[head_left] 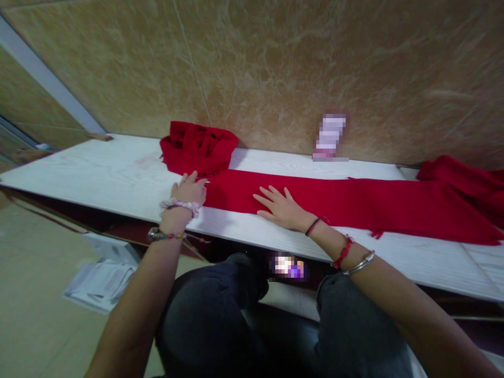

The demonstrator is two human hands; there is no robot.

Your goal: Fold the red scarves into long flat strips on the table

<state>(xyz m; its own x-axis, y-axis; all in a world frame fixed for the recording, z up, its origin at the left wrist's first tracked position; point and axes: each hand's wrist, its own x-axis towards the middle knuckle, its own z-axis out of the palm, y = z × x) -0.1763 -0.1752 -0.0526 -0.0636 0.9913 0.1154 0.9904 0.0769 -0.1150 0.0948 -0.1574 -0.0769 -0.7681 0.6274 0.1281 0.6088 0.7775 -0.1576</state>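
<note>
A long red scarf (pixel 326 202) lies stretched flat along a narrow white table (pixel 129 178). At its left end, my left hand (pixel 189 190) rests palm down, fingers a little apart, partly on the table. My right hand (pixel 281 208) lies flat on the scarf with the fingers spread, to the right of the left hand. Just beyond my left hand sits a crumpled red cloth (pixel 199 147) with loose threads at its edge. More bunched red fabric (pixel 468 181) lies at the far right; whether it joins the scarf I cannot tell.
A tiled wall (pixel 255 73) rises behind the table. Against it leans a blurred pinkish-white object (pixel 329 136). Beneath the table edge a bright pixelated screen-like thing (pixel 289 266) shows near my knees. White papers or packets (pixel 100 281) lie on the floor at the left.
</note>
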